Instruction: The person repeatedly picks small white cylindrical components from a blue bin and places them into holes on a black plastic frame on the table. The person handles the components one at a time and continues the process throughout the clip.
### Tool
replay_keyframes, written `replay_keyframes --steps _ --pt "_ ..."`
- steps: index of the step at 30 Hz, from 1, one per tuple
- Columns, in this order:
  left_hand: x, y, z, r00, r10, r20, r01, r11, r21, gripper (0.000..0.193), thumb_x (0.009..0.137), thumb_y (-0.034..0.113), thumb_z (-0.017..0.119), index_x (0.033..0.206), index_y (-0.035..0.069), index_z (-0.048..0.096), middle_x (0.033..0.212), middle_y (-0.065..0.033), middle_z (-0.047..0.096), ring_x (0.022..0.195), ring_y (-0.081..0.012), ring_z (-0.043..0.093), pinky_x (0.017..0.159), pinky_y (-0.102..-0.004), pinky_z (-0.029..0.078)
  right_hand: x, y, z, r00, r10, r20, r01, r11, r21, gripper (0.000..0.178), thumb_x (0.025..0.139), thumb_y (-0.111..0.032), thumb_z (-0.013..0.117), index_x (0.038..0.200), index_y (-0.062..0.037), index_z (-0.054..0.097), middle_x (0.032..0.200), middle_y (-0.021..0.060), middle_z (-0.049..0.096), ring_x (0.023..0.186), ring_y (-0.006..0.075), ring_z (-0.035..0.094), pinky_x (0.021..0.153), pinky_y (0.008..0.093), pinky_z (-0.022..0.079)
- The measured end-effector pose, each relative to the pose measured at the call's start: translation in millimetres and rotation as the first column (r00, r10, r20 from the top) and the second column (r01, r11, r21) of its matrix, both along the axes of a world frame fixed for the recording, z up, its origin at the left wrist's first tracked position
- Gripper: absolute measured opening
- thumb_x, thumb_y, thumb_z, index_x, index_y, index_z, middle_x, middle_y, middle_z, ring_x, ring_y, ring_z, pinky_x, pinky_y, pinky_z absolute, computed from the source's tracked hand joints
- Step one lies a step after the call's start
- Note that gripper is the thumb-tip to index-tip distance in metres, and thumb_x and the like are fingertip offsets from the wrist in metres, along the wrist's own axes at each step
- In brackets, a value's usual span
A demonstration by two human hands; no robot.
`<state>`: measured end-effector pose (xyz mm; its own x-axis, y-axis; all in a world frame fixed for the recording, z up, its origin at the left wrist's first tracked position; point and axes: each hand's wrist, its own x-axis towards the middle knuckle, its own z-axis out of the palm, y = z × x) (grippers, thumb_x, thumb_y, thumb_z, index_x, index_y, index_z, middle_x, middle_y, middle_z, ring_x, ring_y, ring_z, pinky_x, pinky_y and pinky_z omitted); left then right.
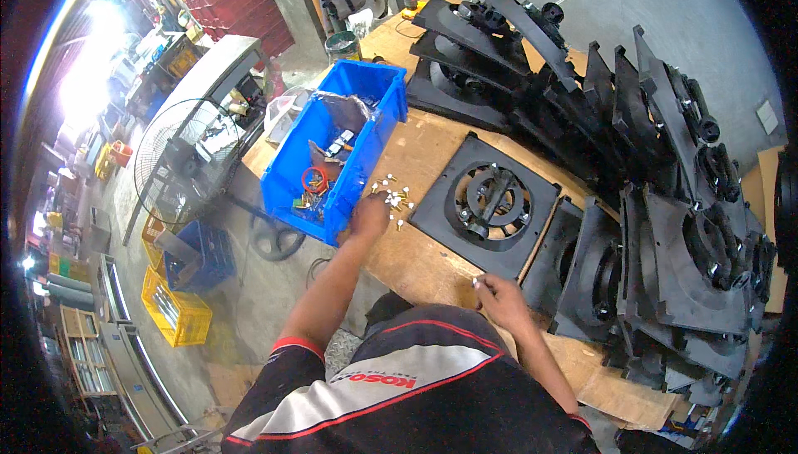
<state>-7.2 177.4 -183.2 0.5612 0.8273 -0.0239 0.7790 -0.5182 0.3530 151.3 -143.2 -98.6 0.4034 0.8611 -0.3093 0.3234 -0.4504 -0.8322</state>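
My left hand (370, 215) is over the wooden tabletop (424, 148), at the edge of a loose pile of small brass-coloured fittings with white ends (401, 198). Its fingers are curled down toward the pile; whatever is between them is hidden. Near the table's front edge, my right hand (501, 303) pinches a small white-tipped fitting (476, 282). Between and beyond my hands lies a flat black square fan shroud (440, 213) with a round opening and a motor bracket at its centre. A blue bin (287, 180) beside my left hand holds small metal parts and a red ring.
Stacked black shrouds (598, 263) lean along the right and far side of the table. A wire-caged standing fan (187, 163) is on the left. Yellow (187, 313) and dark blue crates (199, 259) sit on the floor. A grey wall (690, 22) rises behind.
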Motion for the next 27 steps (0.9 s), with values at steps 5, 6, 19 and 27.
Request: replay_keyframes --steps 5,6,19,27 --pt "-22.1 -39.2 27.4 0.979 -0.054 0.196 0.035 0.995 0.096 0.029 0.091 0.018 0.061 0.116 0.005 0.066 0.104 -0.0183 0.069 0.096 -0.0368 0.067 0.083 -0.0476 0.053 -7.4 -8.5 4.2 0.983 -0.175 -0.061 0.174 0.984 -0.023 0.026 0.097 -0.022 0.057 0.104 0.0009 0.067 0.081 0.0154 0.07 0.07 0.0206 0.069 0.067 0.0335 0.052" --pt "-31.0 -46.4 50.1 0.956 -0.082 0.282 0.069 0.996 0.056 0.03 0.09 0.018 0.062 0.116 0.005 0.066 0.101 -0.0183 0.07 0.093 -0.0358 0.068 0.081 -0.0459 0.054 -3.3 -10.3 -5.5 0.981 -0.193 -0.025 0.193 0.981 -0.005 0.025 0.097 -0.021 0.057 0.104 0.001 0.067 0.079 0.0144 0.07 0.068 0.0193 0.068 0.065 0.0329 0.052" --pt "-131.4 118.2 40.4 0.974 -0.135 -0.184 0.127 0.991 -0.052 0.015 0.082 0.01 0.063 0.093 0.003 0.071 0.089 -0.0192 0.071 0.085 -0.0364 0.071 0.074 -0.0492 0.056 -11.5 56.8 -29.7 0.98 -0.192 0.044 0.19 0.981 0.046 0.02 0.097 -0.017 0.059 0.099 0.0015 0.067 0.067 0.0102 0.064 0.059 0.0154 0.064 0.06 0.0307 0.05" --pt "-111.2 119.3 23.7 0.94 -0.046 -0.338 0.029 0.998 -0.055 0.016 0.086 0.009 0.057 0.098 0.003 0.066 0.093 -0.0211 0.071 0.086 -0.0372 0.071 0.073 -0.0479 0.057 -67.8 102.7 -21.4 0.976 -0.216 -0.028 0.214 0.975 -0.053 0.023 0.097 -0.016 0.057 0.103 0.0034 0.067 0.074 0.0139 0.068 0.064 0.0178 0.067 0.062 0.0315 0.051"
